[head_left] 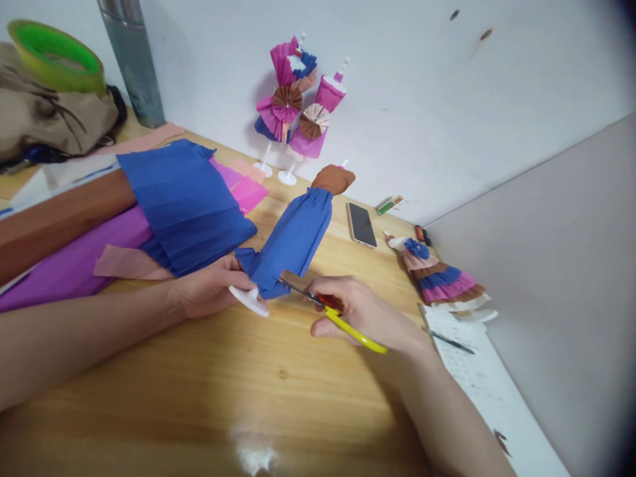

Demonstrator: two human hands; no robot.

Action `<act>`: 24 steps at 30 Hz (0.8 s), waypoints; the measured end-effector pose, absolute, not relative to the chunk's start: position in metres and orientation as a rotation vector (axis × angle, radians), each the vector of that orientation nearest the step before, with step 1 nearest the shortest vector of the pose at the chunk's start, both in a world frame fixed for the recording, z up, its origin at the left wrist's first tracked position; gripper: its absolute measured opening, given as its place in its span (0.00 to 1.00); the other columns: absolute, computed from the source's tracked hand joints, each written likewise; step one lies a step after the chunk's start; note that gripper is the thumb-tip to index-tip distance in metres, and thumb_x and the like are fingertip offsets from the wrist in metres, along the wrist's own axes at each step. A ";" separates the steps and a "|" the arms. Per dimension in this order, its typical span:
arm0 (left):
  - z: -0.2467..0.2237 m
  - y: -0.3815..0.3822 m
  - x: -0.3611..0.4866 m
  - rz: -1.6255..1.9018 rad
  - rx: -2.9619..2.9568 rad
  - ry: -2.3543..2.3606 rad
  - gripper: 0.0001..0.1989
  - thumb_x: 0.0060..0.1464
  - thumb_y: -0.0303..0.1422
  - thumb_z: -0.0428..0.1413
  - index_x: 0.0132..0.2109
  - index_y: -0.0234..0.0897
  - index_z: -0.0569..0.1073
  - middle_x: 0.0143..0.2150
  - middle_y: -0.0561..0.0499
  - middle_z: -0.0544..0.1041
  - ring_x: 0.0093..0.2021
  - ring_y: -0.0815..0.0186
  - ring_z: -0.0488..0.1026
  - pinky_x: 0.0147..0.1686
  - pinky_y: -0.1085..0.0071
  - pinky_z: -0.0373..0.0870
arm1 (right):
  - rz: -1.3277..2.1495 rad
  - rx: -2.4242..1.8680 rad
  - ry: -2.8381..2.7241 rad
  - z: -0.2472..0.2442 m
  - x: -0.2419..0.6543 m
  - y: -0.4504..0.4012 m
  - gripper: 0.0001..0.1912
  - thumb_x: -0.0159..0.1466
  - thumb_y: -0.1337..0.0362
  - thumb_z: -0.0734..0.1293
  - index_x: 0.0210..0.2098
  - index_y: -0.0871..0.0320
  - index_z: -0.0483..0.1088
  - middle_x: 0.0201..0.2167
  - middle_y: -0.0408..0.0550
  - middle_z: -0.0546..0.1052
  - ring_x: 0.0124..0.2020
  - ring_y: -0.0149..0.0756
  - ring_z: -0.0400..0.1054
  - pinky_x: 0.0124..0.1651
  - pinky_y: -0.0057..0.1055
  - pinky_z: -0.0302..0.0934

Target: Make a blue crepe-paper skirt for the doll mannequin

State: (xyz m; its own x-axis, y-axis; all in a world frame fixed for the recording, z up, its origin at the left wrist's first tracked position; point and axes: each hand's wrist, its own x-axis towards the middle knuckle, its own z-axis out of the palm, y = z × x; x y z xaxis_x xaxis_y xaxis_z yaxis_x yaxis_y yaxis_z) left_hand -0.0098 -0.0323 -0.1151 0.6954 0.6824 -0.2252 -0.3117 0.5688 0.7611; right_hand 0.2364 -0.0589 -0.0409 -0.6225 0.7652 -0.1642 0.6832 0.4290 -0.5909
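A small doll-sized dress form [251, 301] on a round white base tilts over the table, wearing a brown top [332, 179] and a long blue crepe paper skirt [298, 232]. My left hand [211, 288] is closed on the skirt's lower left side, close to the base. In my right hand [355, 308] is a pair of scissors [342, 318] with yellow and red handles. Their blades meet the skirt's lower edge, where the paper is ragged and notched. Part of the stand is covered by the paper.
Folded crepe paper in blue [189, 205], brown [64, 212] and purple [94, 252] lies at left. Two dressed forms [313, 142] stand by the wall. A phone [362, 224], a layered dress form lying down [442, 275], and paper with a pen [452, 341] are at right. A bottle [134, 66] stands back left.
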 end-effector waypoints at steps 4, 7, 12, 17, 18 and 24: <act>-0.114 -0.032 -0.010 0.583 0.766 0.518 0.08 0.38 0.32 0.66 0.26 0.29 0.80 0.26 0.46 0.80 0.28 0.66 0.76 0.32 0.75 0.70 | 1.048 -1.271 -2.474 -0.043 0.238 -0.058 0.35 0.55 0.31 0.59 0.27 0.61 0.67 0.22 0.40 0.60 0.24 0.28 0.48 0.26 0.26 0.44; -0.112 -0.033 -0.010 0.571 0.768 0.505 0.08 0.38 0.32 0.67 0.26 0.30 0.80 0.27 0.47 0.80 0.29 0.67 0.76 0.34 0.75 0.71 | 1.132 -1.266 -2.403 -0.048 0.241 -0.057 0.35 0.55 0.32 0.62 0.32 0.62 0.70 0.23 0.42 0.64 0.25 0.29 0.50 0.26 0.26 0.46; -0.110 -0.034 -0.010 0.571 0.755 0.509 0.08 0.38 0.31 0.67 0.27 0.30 0.81 0.27 0.47 0.80 0.29 0.68 0.76 0.33 0.76 0.70 | 1.214 -1.264 -2.333 -0.050 0.241 -0.056 0.35 0.55 0.33 0.63 0.32 0.63 0.71 0.23 0.43 0.65 0.24 0.28 0.52 0.25 0.26 0.47; -0.113 -0.035 -0.010 0.575 0.775 0.516 0.07 0.39 0.30 0.66 0.27 0.31 0.80 0.26 0.48 0.80 0.28 0.68 0.75 0.32 0.76 0.70 | 1.250 -1.271 -2.317 -0.050 0.238 -0.057 0.35 0.54 0.33 0.63 0.31 0.64 0.70 0.21 0.42 0.64 0.23 0.28 0.51 0.25 0.26 0.46; -0.113 -0.035 -0.010 0.579 0.777 0.516 0.06 0.39 0.30 0.66 0.27 0.31 0.80 0.26 0.49 0.80 0.28 0.69 0.75 0.32 0.76 0.69 | 1.257 -1.260 -2.315 -0.051 0.238 -0.057 0.35 0.54 0.33 0.63 0.31 0.64 0.70 0.21 0.41 0.64 0.23 0.27 0.51 0.25 0.26 0.45; -0.112 -0.036 -0.008 0.576 0.806 0.533 0.08 0.39 0.32 0.67 0.27 0.31 0.80 0.27 0.47 0.80 0.29 0.68 0.75 0.33 0.75 0.69 | 1.288 -1.218 -2.297 -0.055 0.240 -0.056 0.34 0.55 0.34 0.64 0.31 0.63 0.70 0.21 0.41 0.63 0.23 0.27 0.51 0.24 0.25 0.47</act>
